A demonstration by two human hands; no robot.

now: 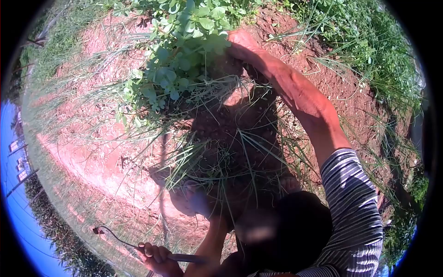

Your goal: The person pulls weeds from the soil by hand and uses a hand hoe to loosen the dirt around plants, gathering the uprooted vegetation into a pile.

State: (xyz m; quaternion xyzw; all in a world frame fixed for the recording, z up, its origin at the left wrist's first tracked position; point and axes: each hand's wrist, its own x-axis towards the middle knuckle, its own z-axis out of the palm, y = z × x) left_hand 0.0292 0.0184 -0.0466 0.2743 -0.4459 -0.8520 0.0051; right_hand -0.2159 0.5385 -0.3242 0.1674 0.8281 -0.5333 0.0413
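My left hand (159,261), low in the view, is closed round the handle of a hand tool (122,239) with a thin, curved neck and a small dark end at its tip. My right hand (242,45) reaches up to the right side of a leafy green plant (173,69). Leaves and shade hide its fingers, so whether they grip the stems does not show. Long thin grass blades (244,143) lie over the shaded soil below the plant.
Reddish bare soil (101,152) spreads to the left, with thin grass tufts. Dense green weeds (360,51) grow at the upper right. A foot (187,199) stands below the grass. The person's dark head covering or hair (295,231) blocks part of the lower middle.
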